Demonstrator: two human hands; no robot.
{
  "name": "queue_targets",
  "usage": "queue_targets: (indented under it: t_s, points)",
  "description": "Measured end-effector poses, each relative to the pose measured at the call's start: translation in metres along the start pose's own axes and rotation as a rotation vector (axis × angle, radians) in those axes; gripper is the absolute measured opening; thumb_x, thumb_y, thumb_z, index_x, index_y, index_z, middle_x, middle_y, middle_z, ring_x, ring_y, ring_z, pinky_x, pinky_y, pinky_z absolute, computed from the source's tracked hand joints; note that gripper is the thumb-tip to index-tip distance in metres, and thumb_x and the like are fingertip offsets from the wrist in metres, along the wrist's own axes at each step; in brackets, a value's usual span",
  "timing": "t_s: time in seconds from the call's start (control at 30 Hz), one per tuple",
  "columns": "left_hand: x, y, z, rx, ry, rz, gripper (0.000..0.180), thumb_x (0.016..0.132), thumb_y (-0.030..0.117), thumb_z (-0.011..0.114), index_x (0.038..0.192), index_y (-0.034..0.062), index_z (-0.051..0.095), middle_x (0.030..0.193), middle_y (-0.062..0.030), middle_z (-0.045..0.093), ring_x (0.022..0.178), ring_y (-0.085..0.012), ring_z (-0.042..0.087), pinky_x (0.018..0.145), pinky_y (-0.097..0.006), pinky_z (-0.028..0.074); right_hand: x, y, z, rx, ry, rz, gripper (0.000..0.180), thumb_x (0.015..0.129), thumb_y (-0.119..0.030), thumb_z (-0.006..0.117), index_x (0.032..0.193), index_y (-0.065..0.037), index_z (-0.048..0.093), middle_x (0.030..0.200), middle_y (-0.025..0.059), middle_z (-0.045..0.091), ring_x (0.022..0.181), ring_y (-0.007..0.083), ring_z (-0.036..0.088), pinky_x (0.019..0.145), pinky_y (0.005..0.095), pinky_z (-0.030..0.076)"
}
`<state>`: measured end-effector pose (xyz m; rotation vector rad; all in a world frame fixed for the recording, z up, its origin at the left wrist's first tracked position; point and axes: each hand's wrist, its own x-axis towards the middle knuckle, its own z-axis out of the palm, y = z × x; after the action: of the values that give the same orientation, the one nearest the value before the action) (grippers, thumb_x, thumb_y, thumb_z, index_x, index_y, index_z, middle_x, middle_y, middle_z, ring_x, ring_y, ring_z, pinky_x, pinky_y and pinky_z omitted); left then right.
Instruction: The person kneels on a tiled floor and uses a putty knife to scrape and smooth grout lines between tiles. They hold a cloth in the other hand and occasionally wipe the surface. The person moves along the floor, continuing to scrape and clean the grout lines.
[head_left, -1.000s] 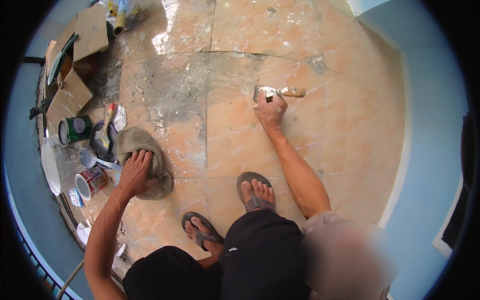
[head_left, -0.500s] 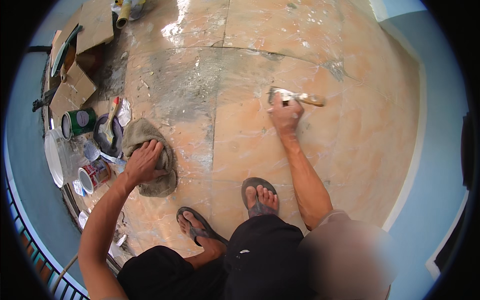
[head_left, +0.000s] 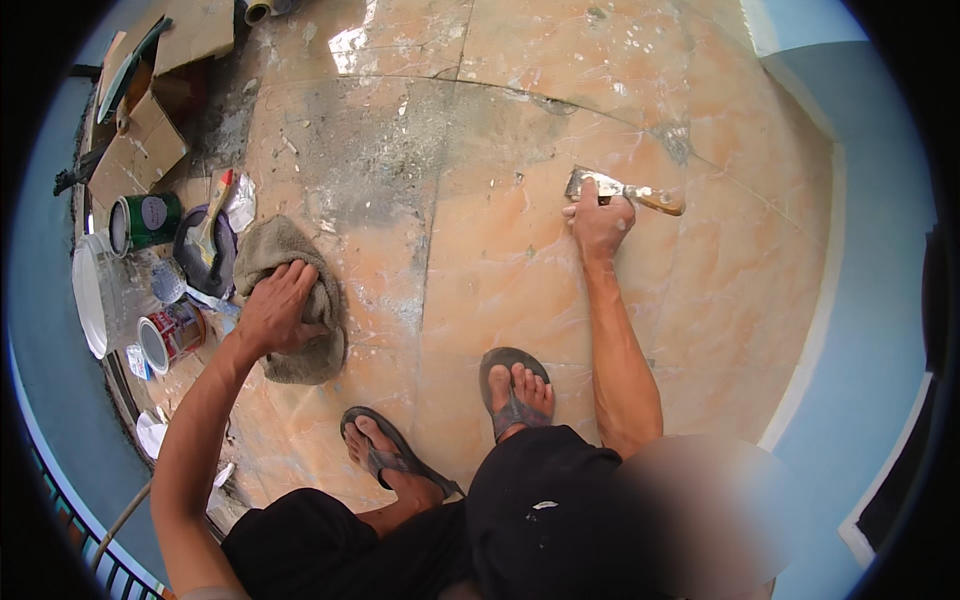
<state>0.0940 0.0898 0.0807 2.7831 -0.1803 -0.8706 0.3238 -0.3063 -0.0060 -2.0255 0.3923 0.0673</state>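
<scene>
In my right hand point(head_left: 602, 226) is a paint-spattered scraper point(head_left: 658, 198) with a wooden handle, which points to the right. Its broad blade lies against the orange marbled floor tiles point(head_left: 500, 270), and my fingers press down near the blade. On the left, my left hand point(head_left: 280, 308) rests on a bunched grey-brown towel point(head_left: 275, 240), fingers curled into its folds. The towel lies on the floor beside the paint things. Grey residue and white specks mark the tiles between my two hands.
Left of the towel stand a green can point(head_left: 150, 222), a red-labelled can point(head_left: 172, 335), a clear plastic tub point(head_left: 92, 295) and a paintbrush point(head_left: 210, 235) on a dark tray. Torn cardboard point(head_left: 140, 150) lies beyond. A blue wall point(head_left: 880, 260) rises at right. My sandalled feet point(head_left: 515, 390) are close in.
My right hand has slid the scraper to the right over the tiles. My left hand remains on the towel. The view has shifted slightly.
</scene>
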Motion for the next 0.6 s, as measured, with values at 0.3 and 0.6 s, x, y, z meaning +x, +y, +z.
queue_targets:
  t_s: [0.3, 0.6]
  points:
    - [0.001, -0.001, 0.004, -0.018, 0.049, 0.022, 0.078, 0.066, 0.036, 0.094, 0.119, 0.0027, 0.048, 0.114, -0.0168, 0.055, 0.11, -0.0396, 0.059, 0.093, -0.047, 0.05, -0.049, -0.006, 0.049, 0.028, -0.181, -0.128, 0.034, 0.101, -0.018, 0.066, 0.08, 0.009, 0.069, 0.064, 0.0131, 0.071, 0.053, 0.0206, 0.071, 0.045, 0.0321, 0.053]
    - [0.005, -0.003, 0.002, -0.037, 0.033, 0.023, 0.077, 0.065, 0.038, 0.092, 0.118, 0.002, 0.049, 0.113, -0.0173, 0.054, 0.11, -0.0403, 0.057, 0.092, -0.048, 0.048, -0.051, -0.007, 0.057, 0.085, -0.109, -0.052, 0.034, 0.099, -0.018, 0.069, 0.081, 0.01, 0.07, 0.067, 0.0141, 0.072, 0.051, 0.0213, 0.071, 0.049, 0.0342, 0.056]
